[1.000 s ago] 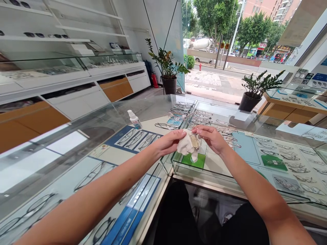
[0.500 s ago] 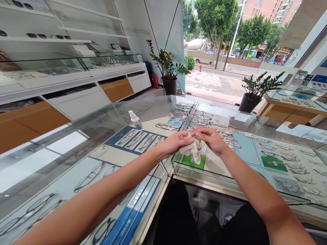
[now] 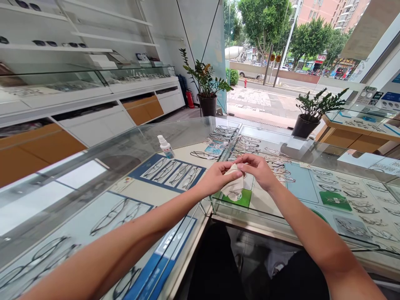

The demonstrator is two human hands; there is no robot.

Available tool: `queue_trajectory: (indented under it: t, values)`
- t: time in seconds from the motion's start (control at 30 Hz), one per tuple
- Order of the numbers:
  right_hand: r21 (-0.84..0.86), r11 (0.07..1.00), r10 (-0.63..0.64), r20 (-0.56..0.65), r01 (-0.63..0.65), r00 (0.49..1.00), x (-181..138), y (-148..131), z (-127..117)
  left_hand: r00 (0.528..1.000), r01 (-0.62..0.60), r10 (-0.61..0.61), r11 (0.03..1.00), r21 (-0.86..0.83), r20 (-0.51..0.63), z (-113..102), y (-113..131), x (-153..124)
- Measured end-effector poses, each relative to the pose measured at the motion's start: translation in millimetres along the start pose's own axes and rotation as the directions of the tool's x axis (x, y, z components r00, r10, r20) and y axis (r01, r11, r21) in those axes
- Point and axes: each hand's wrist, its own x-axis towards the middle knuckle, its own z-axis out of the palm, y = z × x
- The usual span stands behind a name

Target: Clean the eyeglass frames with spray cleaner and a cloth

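Over the corner of the glass counter, my left hand (image 3: 217,177) is closed on a pale cream cleaning cloth (image 3: 233,186), thumb on top and the cloth hanging below. My right hand (image 3: 256,168) meets it at the fingertips, pinching what looks like a thin-rimmed pair of eyeglasses (image 3: 244,175). Fingers and cloth hide most of that frame. Beneath the cloth, a green card (image 3: 245,198) shows through the glass. A white spray bottle (image 3: 165,148) stands upright on the counter, beyond my left forearm.
Glass display counters (image 3: 187,137) meet in a corner in front of me, with several rows of eyeglasses (image 3: 356,187) inside. Potted plants (image 3: 208,100) stand beyond, near the window. At the left is a wall cabinet (image 3: 103,125) under shelves of sunglasses.
My left thumb and fingers have shifted on the cloth, which now lies more spread and smooth under the thumb. My right hand stays almost in place.
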Motion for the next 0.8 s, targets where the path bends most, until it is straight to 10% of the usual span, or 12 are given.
queue_trajectory:
  t: [0.8]
  values:
    - [0.082,0.997,-0.005,-0.030,0.008,1.000,1.6,-0.4,-1.8,0.999,0.003,-0.005,1.000,-0.030,-0.036,3.4,-6.4,-2.8]
